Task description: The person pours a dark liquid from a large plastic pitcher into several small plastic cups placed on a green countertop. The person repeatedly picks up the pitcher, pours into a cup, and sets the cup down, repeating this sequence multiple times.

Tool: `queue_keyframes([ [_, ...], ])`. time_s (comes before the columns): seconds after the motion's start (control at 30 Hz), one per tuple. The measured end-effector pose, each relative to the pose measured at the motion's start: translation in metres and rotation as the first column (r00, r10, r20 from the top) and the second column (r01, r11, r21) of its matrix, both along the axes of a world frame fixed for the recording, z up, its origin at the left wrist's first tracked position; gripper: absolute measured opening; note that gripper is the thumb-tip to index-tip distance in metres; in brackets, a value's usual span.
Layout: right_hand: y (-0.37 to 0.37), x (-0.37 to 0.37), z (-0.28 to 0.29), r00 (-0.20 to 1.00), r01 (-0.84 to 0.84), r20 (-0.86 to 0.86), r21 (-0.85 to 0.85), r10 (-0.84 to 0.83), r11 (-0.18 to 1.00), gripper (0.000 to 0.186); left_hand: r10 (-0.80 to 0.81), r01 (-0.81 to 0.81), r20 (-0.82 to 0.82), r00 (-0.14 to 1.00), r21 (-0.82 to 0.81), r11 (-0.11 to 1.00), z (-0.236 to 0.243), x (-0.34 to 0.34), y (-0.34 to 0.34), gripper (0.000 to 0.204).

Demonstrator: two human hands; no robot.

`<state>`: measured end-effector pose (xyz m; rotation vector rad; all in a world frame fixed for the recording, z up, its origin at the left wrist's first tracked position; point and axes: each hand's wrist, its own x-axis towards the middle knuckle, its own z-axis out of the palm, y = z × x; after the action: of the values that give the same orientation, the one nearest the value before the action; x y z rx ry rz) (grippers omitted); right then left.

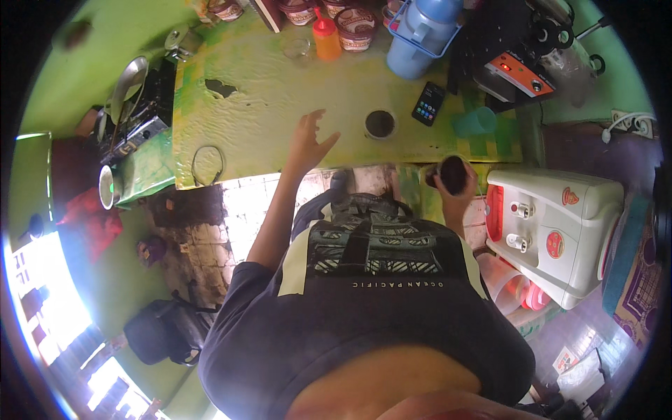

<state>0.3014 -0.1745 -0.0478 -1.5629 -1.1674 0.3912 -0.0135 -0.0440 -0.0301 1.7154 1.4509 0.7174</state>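
My left hand [309,142] hovers over the green-yellow counter [266,91], fingers spread, holding nothing. My right hand [456,183] grips a dark round glass [451,172] near the counter's front edge, beside the white water dispenser [560,227]. Another glass with dark liquid [380,124] stands on the counter between my two hands. A black phone [428,103] lies just right of it.
At the back of the counter stand an orange squeeze bottle [326,38], lidded jars [355,28], a blue jug [423,35] and an empty glass [299,49]. A teal cup [476,122] sits right. A stove with ladle [129,105] is at left. A wire loop [207,164] lies near the counter edge.
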Motion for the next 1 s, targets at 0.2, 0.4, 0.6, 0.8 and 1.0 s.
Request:
queue_keyframes([
  [0.2,-0.050,0.055,0.002,0.950,0.311,-0.009,0.041,-0.311,0.949,0.064,-0.136,0.148,-0.101,0.986,0.127,0.981,-0.049,0.025,0.025,0.080],
  [0.4,-0.110,0.088,0.002,0.810,0.580,0.155,-0.067,-0.565,0.812,0.064,-0.273,0.294,-0.189,0.943,0.089,0.952,-0.063,0.068,0.041,0.092],
  [0.6,-0.150,0.095,0.007,0.747,0.665,0.036,-0.062,-0.664,0.744,0.061,-0.330,0.346,-0.228,0.916,0.032,0.938,-0.072,0.084,0.046,0.096],
  [0.8,-0.184,0.101,0.018,0.587,0.806,0.188,-0.046,-0.788,0.590,0.051,-0.347,0.367,-0.241,0.907,0.044,0.929,-0.086,0.087,0.044,0.100],
  [1.0,-0.210,0.108,0.037,0.605,0.786,0.235,-0.024,-0.761,0.617,0.049,-0.320,0.336,-0.310,0.895,-0.003,0.942,-0.091,0.095,0.043,0.103],
])
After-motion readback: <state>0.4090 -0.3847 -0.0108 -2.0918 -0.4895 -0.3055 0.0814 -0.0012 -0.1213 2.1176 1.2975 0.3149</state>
